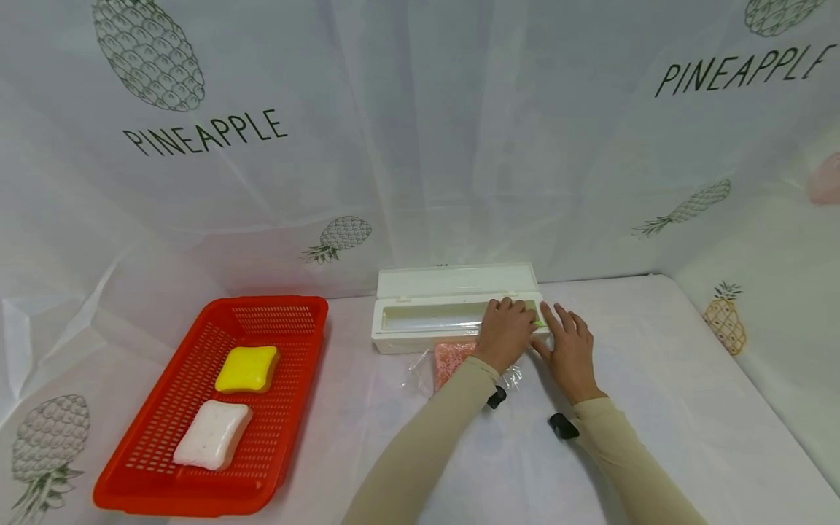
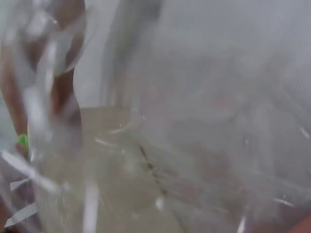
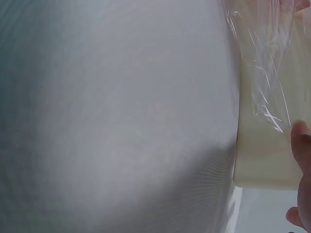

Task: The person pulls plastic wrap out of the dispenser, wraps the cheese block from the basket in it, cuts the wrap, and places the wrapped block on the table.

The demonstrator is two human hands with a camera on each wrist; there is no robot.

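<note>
A long white cling film dispenser (image 1: 407, 339) lies on the table with its lid (image 1: 459, 281) raised and a roll inside. My left hand (image 1: 504, 335) is over the right part of its front edge, fingers bent, at a small green slide cutter (image 1: 539, 324). My right hand (image 1: 572, 357) is at the dispenser's right end with fingers spread, its thumb (image 3: 301, 141) touching the front. Clear film (image 3: 269, 82) hangs down that front face. Below my left wrist lies a pink speckled block (image 1: 451, 359) with film around it, partly hidden by the forearm.
At left stands a red plastic basket (image 1: 298, 408) holding a yellow soap-like block (image 1: 246, 369) and a white one (image 1: 211, 435). A pineapple-print sheet (image 1: 433, 146) hangs behind the table. Black wrist cameras (image 1: 563, 426) sit under both wrists.
</note>
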